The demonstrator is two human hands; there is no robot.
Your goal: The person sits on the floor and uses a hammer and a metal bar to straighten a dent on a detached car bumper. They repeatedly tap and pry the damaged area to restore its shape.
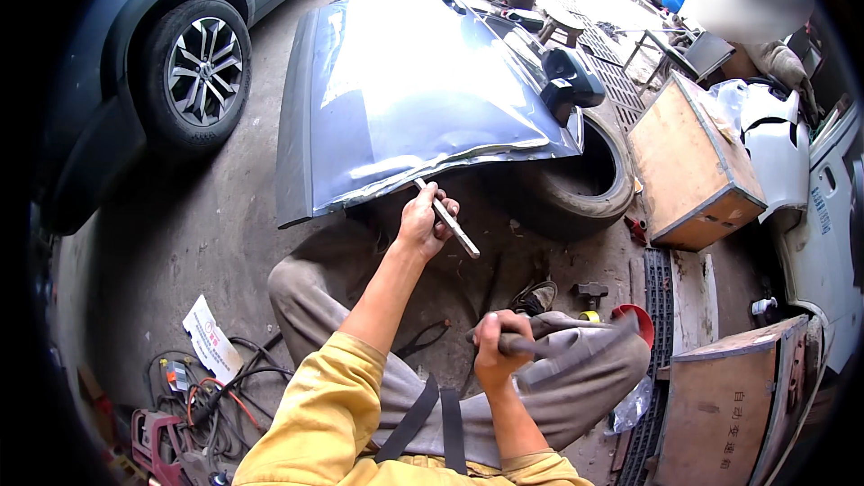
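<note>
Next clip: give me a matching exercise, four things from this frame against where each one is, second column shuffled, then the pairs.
Things
1. flat metal bar
2. hammer
3. car door panel
4. wooden crate

Places
A. lying across an old tyre
B. in the right hand, over the knee
C. on the ground to the right of the tyre
D. in the left hand, tip at the panel's lower edge

Pairs: 1-D, 2-B, 3-A, 4-C
</note>
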